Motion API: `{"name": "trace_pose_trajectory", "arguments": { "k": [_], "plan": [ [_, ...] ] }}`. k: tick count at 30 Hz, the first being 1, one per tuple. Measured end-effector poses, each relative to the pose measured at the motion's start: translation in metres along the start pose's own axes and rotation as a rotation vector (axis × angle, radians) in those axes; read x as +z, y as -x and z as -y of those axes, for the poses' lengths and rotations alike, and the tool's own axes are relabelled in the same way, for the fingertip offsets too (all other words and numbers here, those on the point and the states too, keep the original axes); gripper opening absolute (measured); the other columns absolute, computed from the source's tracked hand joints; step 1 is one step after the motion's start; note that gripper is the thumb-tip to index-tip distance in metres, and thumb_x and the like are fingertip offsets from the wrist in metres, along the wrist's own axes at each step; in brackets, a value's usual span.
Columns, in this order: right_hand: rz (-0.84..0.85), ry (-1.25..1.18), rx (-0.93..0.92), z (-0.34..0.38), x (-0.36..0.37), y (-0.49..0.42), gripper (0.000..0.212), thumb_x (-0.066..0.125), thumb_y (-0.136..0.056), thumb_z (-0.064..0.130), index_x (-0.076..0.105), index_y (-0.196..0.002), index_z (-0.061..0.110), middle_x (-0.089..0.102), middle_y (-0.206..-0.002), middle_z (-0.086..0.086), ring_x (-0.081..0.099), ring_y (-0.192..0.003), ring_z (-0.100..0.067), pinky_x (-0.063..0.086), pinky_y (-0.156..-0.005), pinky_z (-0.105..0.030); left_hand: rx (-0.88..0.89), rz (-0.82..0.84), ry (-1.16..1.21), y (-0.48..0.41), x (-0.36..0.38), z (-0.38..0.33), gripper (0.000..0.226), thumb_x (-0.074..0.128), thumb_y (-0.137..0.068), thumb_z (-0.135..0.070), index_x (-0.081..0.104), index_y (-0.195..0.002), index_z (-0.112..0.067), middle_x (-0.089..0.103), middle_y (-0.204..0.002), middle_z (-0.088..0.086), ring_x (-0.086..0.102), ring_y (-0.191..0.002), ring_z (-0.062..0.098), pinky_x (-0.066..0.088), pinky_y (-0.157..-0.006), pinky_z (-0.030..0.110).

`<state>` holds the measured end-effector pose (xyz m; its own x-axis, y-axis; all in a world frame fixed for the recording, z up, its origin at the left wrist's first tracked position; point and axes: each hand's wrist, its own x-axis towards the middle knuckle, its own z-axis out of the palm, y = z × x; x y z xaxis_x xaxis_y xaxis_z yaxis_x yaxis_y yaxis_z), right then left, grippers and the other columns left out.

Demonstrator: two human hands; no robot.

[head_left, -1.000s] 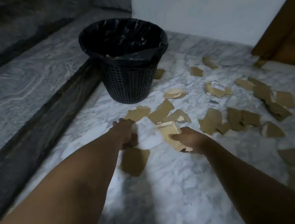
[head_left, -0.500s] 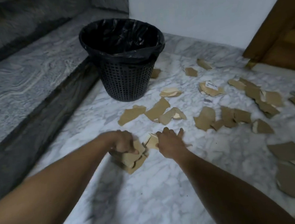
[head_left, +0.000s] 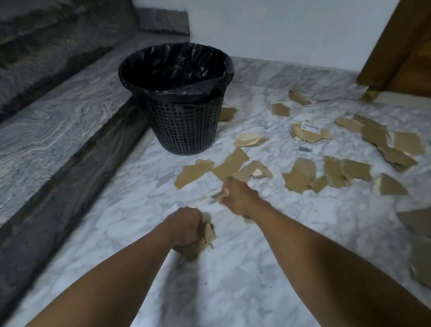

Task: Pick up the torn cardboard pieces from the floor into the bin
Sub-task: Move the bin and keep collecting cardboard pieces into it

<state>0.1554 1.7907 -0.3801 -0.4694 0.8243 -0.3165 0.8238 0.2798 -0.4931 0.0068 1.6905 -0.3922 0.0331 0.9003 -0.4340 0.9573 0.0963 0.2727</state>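
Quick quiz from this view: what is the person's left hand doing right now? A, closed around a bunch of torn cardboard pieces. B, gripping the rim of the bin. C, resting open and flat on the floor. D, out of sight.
A: the left hand is fisted around a bunch of torn cardboard pieces, well short of the bin.

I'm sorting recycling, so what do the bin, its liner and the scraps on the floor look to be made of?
The bin looks like dark moulded plastic, judging by its regular grid of holes. Its liner appears to be thin black plastic film, glossy and crinkled. The scraps look like matte brown cardboard with ragged torn edges. The floor seems polished grey-veined marble.
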Motion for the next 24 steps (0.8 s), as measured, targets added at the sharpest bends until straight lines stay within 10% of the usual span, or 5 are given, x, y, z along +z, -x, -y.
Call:
{"name": "trace_pose_trajectory", "arguments": {
  "k": [3,8,13,18,24],
  "plan": [
    [-0.135,-0.509,0.130,-0.002,-0.041,-0.010,0.030,0.068,-0.092,0.020,0.057,-0.119,0.013,0.064,-0.110,-0.004,0.061,-0.102,-0.025,0.050,-0.081,-0.034,-0.035,0.003,0.064,0.002,0.005,0.001,0.018,0.059,-0.086,-0.010,0.069,-0.099,-0.016,0.067,-0.100,-0.003,0.058,-0.090,0.014,0.032,-0.057,0.005],
    [-0.161,-0.941,0.378,-0.028,-0.065,-0.007,0.026,0.072,-0.085,0.003,0.065,-0.109,0.008,0.069,-0.105,-0.019,0.068,-0.092,-0.041,0.059,-0.065,-0.057,-0.141,-0.032,0.204,-0.006,0.000,0.010,0.027,0.058,-0.086,-0.012,0.059,-0.113,-0.010,0.060,-0.118,0.007,0.058,-0.107,0.026,0.043,-0.078,0.026],
    [-0.085,-0.384,0.282,-0.061,-0.036,0.007,0.029,0.069,-0.087,0.004,0.064,-0.115,0.008,0.064,-0.105,-0.013,0.063,-0.101,-0.028,0.046,-0.073,-0.027,-0.163,-0.161,0.390,-0.031,-0.013,0.016,0.045,0.067,-0.083,-0.005,0.053,-0.125,-0.015,0.051,-0.107,-0.001,0.051,-0.094,0.016,0.041,-0.082,0.023],
    [0.052,0.220,-0.011,-0.067,-0.002,-0.001,0.049,0.055,-0.092,0.008,0.052,-0.138,0.023,0.057,-0.129,-0.007,0.057,-0.119,-0.028,0.052,-0.089,-0.037,-0.204,-0.226,0.421,-0.069,-0.034,0.016,0.052,0.077,-0.075,-0.015,0.057,-0.123,-0.014,0.052,-0.088,-0.008,0.055,-0.088,0.014,0.044,-0.082,0.026],
    [-0.098,0.662,-0.076,-0.066,-0.027,-0.039,0.047,0.052,-0.088,0.004,0.052,-0.129,0.026,0.026,-0.143,-0.003,0.023,-0.137,-0.029,0.032,-0.104,-0.054,-0.294,-0.224,0.128,-0.103,-0.052,0.031,0.049,0.046,-0.095,-0.030,0.045,-0.141,-0.012,0.027,-0.144,0.014,0.030,-0.129,0.037,0.038,-0.107,0.043]
  ]
}}
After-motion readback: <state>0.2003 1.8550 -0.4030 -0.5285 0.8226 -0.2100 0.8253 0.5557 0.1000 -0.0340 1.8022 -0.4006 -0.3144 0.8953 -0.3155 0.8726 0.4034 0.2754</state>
